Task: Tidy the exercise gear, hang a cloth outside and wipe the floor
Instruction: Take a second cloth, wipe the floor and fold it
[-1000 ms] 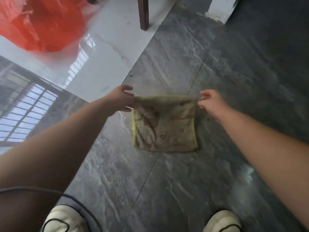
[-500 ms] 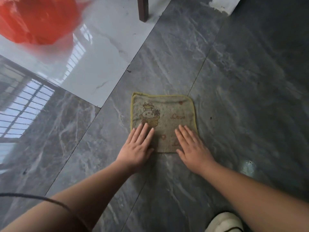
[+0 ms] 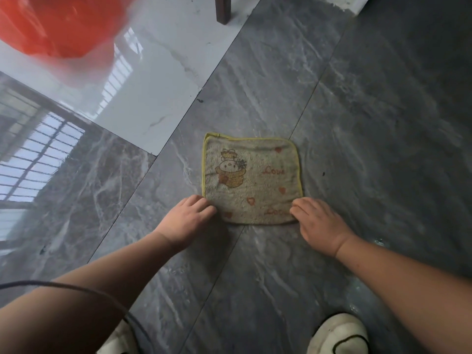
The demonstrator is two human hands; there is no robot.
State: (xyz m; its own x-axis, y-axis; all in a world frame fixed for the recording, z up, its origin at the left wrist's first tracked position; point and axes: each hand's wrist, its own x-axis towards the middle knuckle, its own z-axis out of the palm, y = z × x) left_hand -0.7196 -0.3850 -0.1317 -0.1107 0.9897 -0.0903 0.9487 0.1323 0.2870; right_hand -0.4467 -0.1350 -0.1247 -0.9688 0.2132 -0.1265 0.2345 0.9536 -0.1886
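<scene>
both hands are at the near corners of the cloth (image 3: 251,180). left hand (image 3: 187,221) has curled fingers pinching the near left corner, right hand (image 3: 320,222) has curled fingers pinching the near right corner. cloth lies flat on the dark floor (image 3: 370,123), picture side up, with yellow edge. two white shoes (image 3: 337,335) are at the near edge of the floor. orange bag (image 3: 51,24) is at the far left corner, and a brown leg (image 3: 222,8) at the far edge.
</scene>
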